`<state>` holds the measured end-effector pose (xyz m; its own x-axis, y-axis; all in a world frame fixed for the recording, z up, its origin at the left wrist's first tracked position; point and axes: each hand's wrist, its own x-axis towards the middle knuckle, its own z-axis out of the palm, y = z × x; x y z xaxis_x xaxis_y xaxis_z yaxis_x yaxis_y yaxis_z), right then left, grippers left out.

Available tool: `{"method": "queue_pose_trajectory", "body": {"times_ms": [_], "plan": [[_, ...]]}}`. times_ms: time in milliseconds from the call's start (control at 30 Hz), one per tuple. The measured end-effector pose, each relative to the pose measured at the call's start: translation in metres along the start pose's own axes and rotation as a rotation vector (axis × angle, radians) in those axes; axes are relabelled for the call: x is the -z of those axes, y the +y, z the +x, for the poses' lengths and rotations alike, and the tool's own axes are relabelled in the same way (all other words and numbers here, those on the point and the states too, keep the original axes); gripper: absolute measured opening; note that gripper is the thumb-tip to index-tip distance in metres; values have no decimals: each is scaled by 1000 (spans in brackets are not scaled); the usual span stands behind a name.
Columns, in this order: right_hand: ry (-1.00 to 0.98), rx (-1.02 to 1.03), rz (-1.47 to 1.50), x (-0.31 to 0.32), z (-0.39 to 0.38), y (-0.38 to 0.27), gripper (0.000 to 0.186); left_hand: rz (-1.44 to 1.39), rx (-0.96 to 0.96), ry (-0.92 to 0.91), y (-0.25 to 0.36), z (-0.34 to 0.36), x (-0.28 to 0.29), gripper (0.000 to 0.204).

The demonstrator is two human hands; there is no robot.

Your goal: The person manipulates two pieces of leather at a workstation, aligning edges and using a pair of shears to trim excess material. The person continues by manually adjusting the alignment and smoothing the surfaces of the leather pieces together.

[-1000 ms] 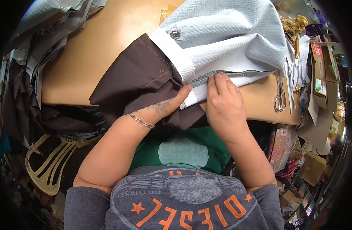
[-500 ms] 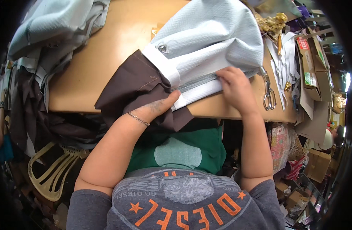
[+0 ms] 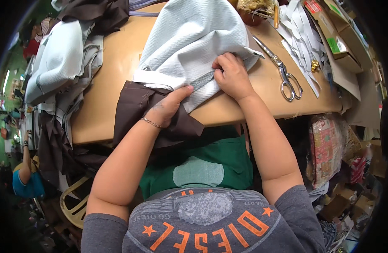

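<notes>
A bag-like piece of pale textured fabric (image 3: 194, 33) lies on the table in front of me. It has a white band (image 3: 160, 79), a metal eyelet, a grey braided strip (image 3: 202, 80) and dark brown fabric (image 3: 130, 103) spilling over the table edge. My left hand (image 3: 170, 104) is closed on the near edge by the band, thumb on top and other fingers hidden underneath. Farther right, my right hand (image 3: 233, 78) has its fingers curled in a pinch on the same fabric, beside the strip's right end.
Metal scissors (image 3: 282, 74) lie right of the fabric on the wooden table (image 3: 105, 92). Beyond are white strips (image 3: 301, 33) and a cardboard box (image 3: 335, 38). Similar pale pieces (image 3: 61, 63) are piled at left, above a plastic chair (image 3: 71, 206). A person in blue (image 3: 29, 179) is far left.
The view has shifted, bringing more of the left side into sight. My right hand has moved closer to my left along the strip, its fingers now more curled. The pale fabric is bunched more.
</notes>
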<state>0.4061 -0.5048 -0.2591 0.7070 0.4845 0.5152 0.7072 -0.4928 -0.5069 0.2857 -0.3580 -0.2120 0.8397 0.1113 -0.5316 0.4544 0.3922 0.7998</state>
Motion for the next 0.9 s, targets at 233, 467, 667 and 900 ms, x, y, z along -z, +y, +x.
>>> {"method": "queue_pose_trajectory", "body": {"times_ms": [233, 467, 667, 900], "plan": [[26, -88, 294, 1, -1, 4, 9, -287, 68, -16, 20, 1, -40, 37], [92, -163, 371, 6, -2, 7, 10, 85, 268, 40, 20, 11, -55, 32], [84, -196, 527, 8, -1, 8, 11, 6, 189, 118, 22, 9, -67, 18], [107, -364, 654, 11, 3, 7, 20, -102, 107, 25, 20, 13, -67, 19]]}}
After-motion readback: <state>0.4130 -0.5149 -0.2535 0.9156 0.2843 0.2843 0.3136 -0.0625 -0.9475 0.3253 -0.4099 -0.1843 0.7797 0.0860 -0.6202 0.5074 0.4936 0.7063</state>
